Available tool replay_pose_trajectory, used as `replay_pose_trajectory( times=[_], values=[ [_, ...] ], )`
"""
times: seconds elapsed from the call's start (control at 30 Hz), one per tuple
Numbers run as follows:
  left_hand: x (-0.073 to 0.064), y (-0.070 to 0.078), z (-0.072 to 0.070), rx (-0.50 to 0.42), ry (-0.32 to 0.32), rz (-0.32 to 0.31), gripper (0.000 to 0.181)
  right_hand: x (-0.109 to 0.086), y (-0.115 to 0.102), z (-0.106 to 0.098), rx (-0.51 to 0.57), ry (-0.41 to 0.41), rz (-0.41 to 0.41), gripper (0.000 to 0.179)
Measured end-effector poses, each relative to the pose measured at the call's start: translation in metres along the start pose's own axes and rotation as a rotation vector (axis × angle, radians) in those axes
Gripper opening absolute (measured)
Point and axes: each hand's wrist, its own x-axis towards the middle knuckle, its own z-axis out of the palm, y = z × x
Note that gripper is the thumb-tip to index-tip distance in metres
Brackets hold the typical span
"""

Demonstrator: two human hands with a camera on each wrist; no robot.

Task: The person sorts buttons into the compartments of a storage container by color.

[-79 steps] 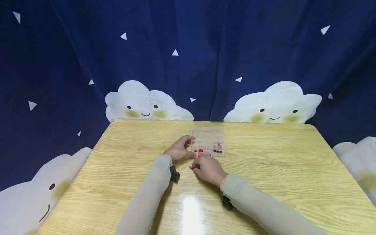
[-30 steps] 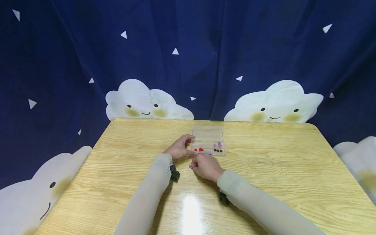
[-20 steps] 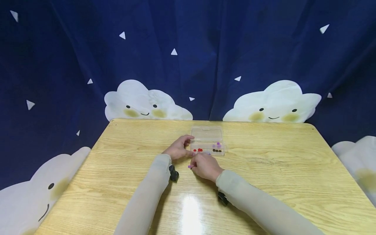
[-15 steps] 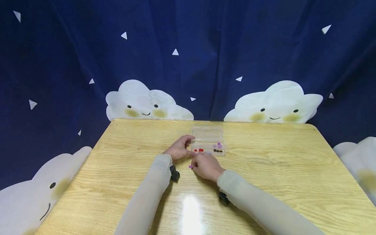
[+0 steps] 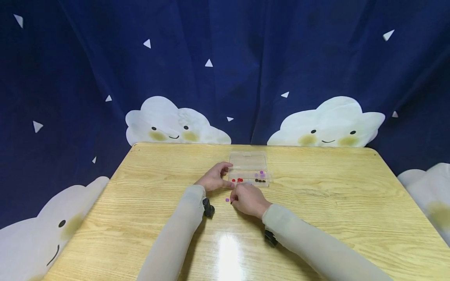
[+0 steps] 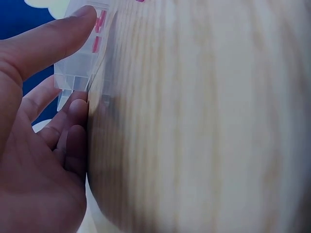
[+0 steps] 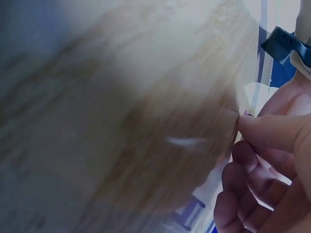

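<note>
A clear plastic box (image 5: 247, 182) lies on the table in the head view, its lid (image 5: 248, 160) swung back. Red pieces (image 5: 240, 180), dark pieces (image 5: 260, 181) and purple pieces (image 5: 261, 173) sit in its compartments. My left hand (image 5: 213, 178) grips the box's left end, thumb along the front wall and fingers behind; the left wrist view shows the thumb (image 6: 77, 29) over it. Just in front of the box, my right hand (image 5: 249, 200) has thumb and forefinger together at the tabletop, pinching a small dark piece (image 5: 231, 202), mostly hidden. A loose purple disc (image 5: 227, 200) lies beside those fingertips.
The wooden table (image 5: 344, 203) spreads out on both sides of the box. Behind it hangs a dark blue curtain (image 5: 246, 70) with white clouds. Black wrist cameras (image 5: 208, 208) sit under both sleeves.
My right hand has shifted slightly to the right over the last half second, showing more of the purple disc. The left hand and the box stay in place.
</note>
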Motion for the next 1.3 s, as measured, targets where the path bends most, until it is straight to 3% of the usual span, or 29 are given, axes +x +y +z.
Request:
replay_pose_trajectory(
  times=[0.67, 1.3],
  values=[
    [-0.003, 0.004, 0.000, -0.002, -0.022, -0.007, 0.076, 0.001, 0.012, -0.030, -0.055, 0.089, -0.032, 0.015],
    [-0.003, 0.001, 0.000, -0.031, -0.009, -0.012, 0.077, 0.008, 0.027, -0.057, -0.112, 0.129, 0.039, 0.009]
  ],
)
